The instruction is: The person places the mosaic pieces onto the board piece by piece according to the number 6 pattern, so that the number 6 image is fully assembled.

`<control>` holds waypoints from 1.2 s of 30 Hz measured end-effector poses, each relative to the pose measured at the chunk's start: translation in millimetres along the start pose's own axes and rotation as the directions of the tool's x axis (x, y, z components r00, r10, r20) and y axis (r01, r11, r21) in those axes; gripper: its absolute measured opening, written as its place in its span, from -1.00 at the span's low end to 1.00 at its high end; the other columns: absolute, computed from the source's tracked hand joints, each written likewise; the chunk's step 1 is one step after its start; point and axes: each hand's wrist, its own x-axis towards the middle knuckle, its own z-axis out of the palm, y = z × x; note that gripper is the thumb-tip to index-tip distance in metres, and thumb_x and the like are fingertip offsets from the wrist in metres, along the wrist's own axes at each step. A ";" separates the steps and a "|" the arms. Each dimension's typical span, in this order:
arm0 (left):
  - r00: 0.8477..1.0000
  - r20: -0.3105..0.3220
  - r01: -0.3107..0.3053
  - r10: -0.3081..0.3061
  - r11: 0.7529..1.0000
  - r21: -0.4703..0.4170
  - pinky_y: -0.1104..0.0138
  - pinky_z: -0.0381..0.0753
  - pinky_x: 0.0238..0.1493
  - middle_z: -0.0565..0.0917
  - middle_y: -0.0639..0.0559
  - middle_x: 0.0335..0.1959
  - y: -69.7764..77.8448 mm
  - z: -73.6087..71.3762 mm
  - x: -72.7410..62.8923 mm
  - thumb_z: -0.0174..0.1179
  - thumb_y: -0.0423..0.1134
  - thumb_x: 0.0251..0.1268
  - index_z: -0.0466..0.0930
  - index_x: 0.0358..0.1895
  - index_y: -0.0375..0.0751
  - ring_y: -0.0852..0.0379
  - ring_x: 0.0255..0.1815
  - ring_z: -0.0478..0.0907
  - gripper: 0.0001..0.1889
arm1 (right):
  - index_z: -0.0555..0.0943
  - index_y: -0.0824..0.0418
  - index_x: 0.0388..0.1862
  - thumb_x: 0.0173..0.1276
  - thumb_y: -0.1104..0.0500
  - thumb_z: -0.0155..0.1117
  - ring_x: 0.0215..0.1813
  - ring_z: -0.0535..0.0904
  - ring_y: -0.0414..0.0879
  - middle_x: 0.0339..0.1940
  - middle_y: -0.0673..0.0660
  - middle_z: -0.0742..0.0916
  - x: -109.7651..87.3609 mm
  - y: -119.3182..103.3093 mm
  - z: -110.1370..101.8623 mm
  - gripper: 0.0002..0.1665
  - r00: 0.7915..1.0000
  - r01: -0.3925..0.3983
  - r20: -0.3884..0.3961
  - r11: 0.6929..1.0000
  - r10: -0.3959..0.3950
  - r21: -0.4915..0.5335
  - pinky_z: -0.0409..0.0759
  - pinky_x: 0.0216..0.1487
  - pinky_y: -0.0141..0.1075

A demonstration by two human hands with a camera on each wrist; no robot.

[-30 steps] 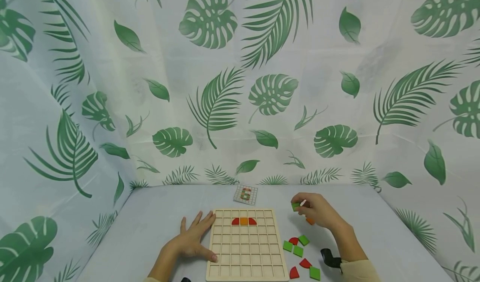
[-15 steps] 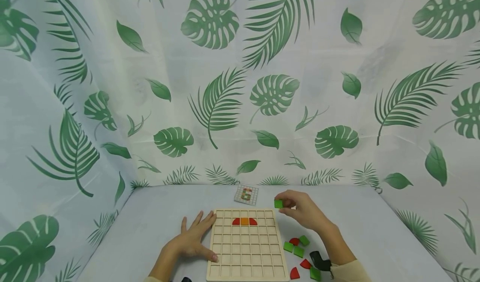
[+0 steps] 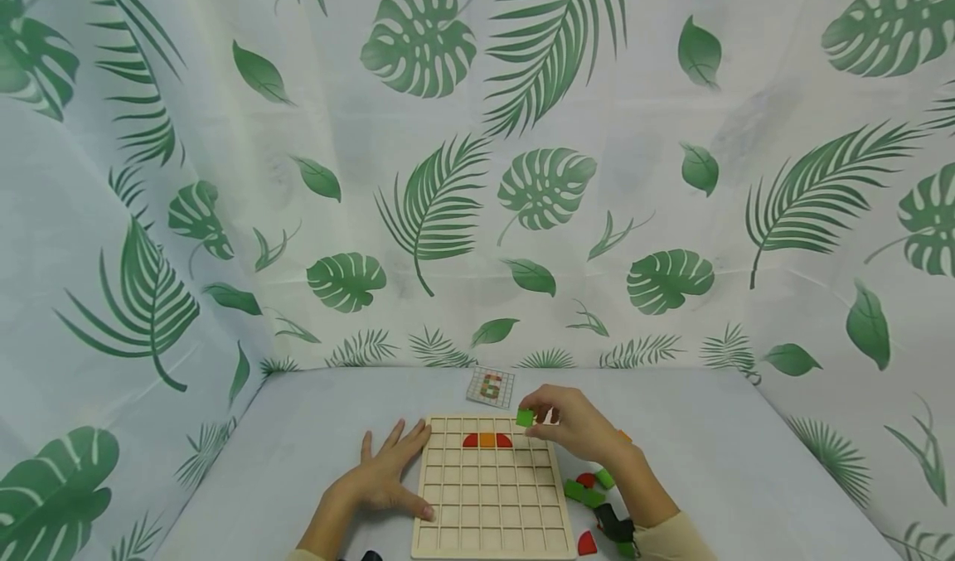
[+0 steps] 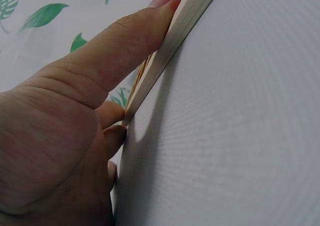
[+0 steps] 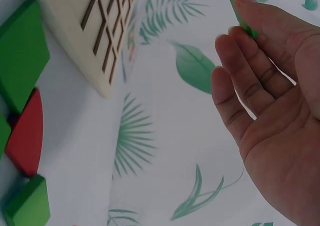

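Through the head camera I can read one sign: a figure 6 printed in red, orange and green blocks on a small white gridded card point(image 3: 490, 388), which lies on the pale grey tabletop point(image 3: 313, 428) beyond the far edge of a square-celled, light wooden grid board point(image 3: 488, 495). The person's right hand point(image 3: 570, 420) pinches a green square tile point(image 3: 525, 418) between thumb and fingertip; I see the tile over the board's far right part, though I can't judge its height. Half a second ago hand and tile were to the right of the board, so both have come leftward. The forearm now screens much of the scatter of green tiles point(image 3: 585, 495) and red quarter-round tiles point(image 3: 587, 543) on the table's right side, while an orange tile point(image 3: 623, 437) peeks out behind it. The left hand point(image 3: 384, 478) is where it was, fingers spread and grasping nothing, thumb laid over the board's left rim; my left wrist view confirms that contact. In the board's second row from the far edge, an orange square point(image 3: 487, 440) sits between two red quarter-rounds point(image 3: 471, 441), unchanged. A leaf-printed white sheet point(image 3: 448, 321) hangs behind the table.
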 end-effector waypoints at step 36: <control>1.000 0.009 -0.004 0.004 1.000 0.002 -0.51 -0.73 0.39 -0.04 -0.06 0.75 0.7 -2.1 -1.4 0.57 0.44 -0.27 0.01 0.71 -0.03 -0.31 0.75 -0.34 0.42 | 0.77 0.22 0.03 0.34 0.24 0.49 -0.25 0.58 -0.25 -0.13 0.06 0.82 43.8 -51.2 52.1 -0.71 0.998 -0.052 0.022 0.999 0.052 -0.009 0.60 -0.28 -0.39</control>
